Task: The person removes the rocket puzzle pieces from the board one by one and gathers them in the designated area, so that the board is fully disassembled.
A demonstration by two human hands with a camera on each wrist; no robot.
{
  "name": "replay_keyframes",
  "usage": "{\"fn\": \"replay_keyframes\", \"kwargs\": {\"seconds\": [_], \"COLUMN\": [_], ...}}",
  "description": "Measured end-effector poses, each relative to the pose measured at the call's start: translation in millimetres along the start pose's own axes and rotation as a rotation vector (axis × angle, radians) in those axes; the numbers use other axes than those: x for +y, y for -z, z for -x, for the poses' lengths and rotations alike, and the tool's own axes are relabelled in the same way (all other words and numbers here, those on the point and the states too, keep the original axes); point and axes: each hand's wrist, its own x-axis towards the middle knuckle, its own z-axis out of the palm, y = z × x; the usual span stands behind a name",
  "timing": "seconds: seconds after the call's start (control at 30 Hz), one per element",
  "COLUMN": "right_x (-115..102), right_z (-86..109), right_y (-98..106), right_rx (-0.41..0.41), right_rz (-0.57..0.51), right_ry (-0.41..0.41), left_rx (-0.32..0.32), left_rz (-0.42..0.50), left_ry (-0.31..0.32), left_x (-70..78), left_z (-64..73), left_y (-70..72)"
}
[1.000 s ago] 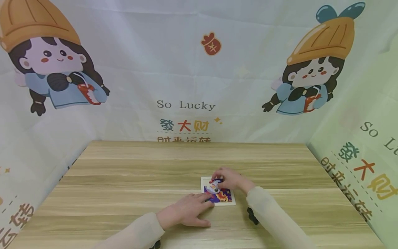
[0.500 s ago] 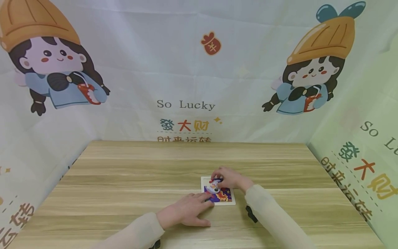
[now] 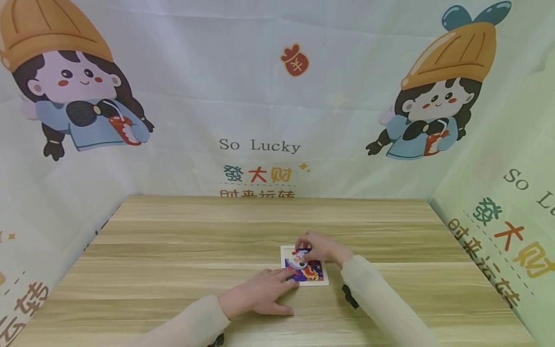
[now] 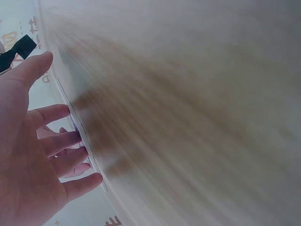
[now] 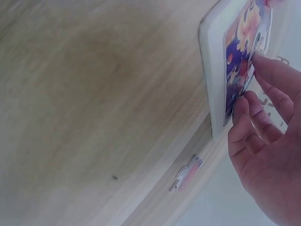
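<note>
A small jigsaw puzzle in a white frame tray [image 3: 326, 283] lies on the wooden table, its picture purple with orange flames. Part of the tray at the far left shows bare white. My right hand [image 3: 319, 247] bends over the far side and pinches a puzzle piece [image 3: 297, 263] with a white animal face, low over the tray. In the right wrist view, the thumb [image 5: 263, 63] touches the picture while curled fingers sit at its edge. My left hand [image 3: 264, 291] lies with fingers spread, fingertips on the near left part of the puzzle, thumb resting on the table.
A loose puzzle piece [image 5: 186, 174] lies on the table [image 5: 103, 117] beyond the tray in the right wrist view; the right hand hides that area from the head camera. Printed cloth [image 3: 269, 111] surrounds the table's back and sides.
</note>
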Motion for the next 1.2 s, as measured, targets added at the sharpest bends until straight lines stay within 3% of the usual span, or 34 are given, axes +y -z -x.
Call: {"fn": "replay_keyframes", "kwargs": {"seconds": [0.27,0.63,0.97,1.2], "right_x": [-2.4,6.4,15.8,15.6], "right_z": [-1.1,-2.4,1.5,3.8], "right_y": [1.5,-4.3,-8.8,-9.5], "right_rx": [0.001,0.051,0.094,0.115], "right_rz": [-0.043,-0.120,-0.127,-0.128], "right_ry": [-0.021,0.022,0.051,0.074], "left_rx": [-0.005,-0.001,-0.011,0.034], "left_rz": [0.005,-0.007,-0.001,-0.037], "left_ry": [0.005,0.003,0.005,-0.021], "left_x": [0.1,0.4,0.8,2.7], "left_z": [-0.9,-1.0,-1.2,-3.9], "left_y": [-0.2,-0.4,0.6,2.7]}}
